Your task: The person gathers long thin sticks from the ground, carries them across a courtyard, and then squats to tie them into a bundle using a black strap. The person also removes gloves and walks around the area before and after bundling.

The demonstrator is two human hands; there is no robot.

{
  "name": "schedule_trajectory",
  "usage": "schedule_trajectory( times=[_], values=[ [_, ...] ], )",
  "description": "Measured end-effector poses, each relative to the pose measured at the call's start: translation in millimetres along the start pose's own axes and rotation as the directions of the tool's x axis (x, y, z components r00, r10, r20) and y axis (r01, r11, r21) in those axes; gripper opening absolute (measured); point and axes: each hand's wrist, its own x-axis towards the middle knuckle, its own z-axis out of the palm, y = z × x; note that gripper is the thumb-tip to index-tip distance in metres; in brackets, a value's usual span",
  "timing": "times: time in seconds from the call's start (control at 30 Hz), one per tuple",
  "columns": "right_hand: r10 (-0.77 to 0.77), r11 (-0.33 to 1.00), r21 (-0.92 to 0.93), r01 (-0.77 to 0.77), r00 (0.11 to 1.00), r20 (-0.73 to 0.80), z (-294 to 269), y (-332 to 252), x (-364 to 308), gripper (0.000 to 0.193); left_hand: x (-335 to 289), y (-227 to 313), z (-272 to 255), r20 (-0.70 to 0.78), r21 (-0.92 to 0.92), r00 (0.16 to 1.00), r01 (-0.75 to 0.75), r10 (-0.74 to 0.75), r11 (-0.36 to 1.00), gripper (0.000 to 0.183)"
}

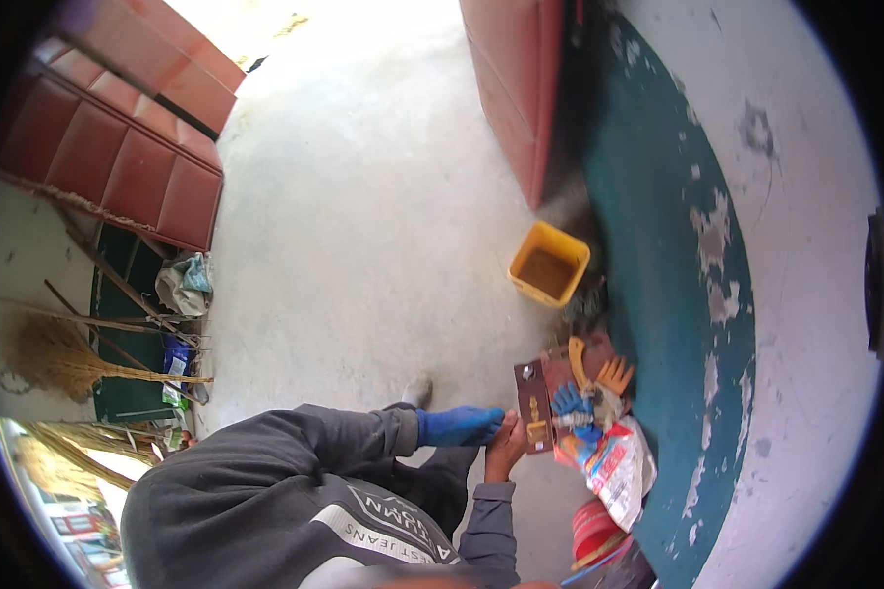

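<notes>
The left hand point(473, 424), wearing a blue glove point(440, 428), is pointing toward three o'clock with its fingers lying stretched out together, clasping nothing that shows. The bare right hand point(504, 450) is meeting the glove's far end from about five o'clock, its fingers partly curling; whether they are pinching the fabric or only resting against it, I cannot tell. A hard tug there could be stretching or splitting the glove at the fingertips, or leaving its fingers twisted, if the fabric is catching on the hand inside. Just beyond the right hand, at two o'clock, a brown panel point(532, 393) is lying close enough that a careless sweep of the knuckles could be knocking it. Farther out along two o'clock, another blue glove point(570, 399) and an orange glove point(615, 374) are lying in a jumble, where a mismatched one could easily be getting picked up. A white-and-red bag point(624, 476) is slumping between three and four o'clock, while a yellow bucket point(523, 284) is standing between twelve and one, well apart.
</notes>
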Motion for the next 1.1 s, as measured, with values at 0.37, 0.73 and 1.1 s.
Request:
schedule_trajectory(
  times=[0.37, 0.73, 1.1],
  values=[
    [-0.266, 0.901, -0.356, 0.247, 0.964, -0.004, 41, -88, -23, 0.041, -125, 49, 13, 0.145, 0.068, 0.956, -0.266, 0.254, 0.962, 0.034],
    [-0.175, 0.933, -0.334, 0.132, 0.979, -0.102, 28, -100, -23, 0.053, -193, 77, -14, 0.210, 0.232, 0.954, -0.260, 0.212, 0.937, 0.050],
    [-0.178, 0.919, -0.354, 0.175, 0.984, 0.024, -72, 14, -64, 0.036, -265, 60, -212, -0.195, 0.719, 0.850, -0.215, 0.489, 0.661, 0.032]
  ],
)
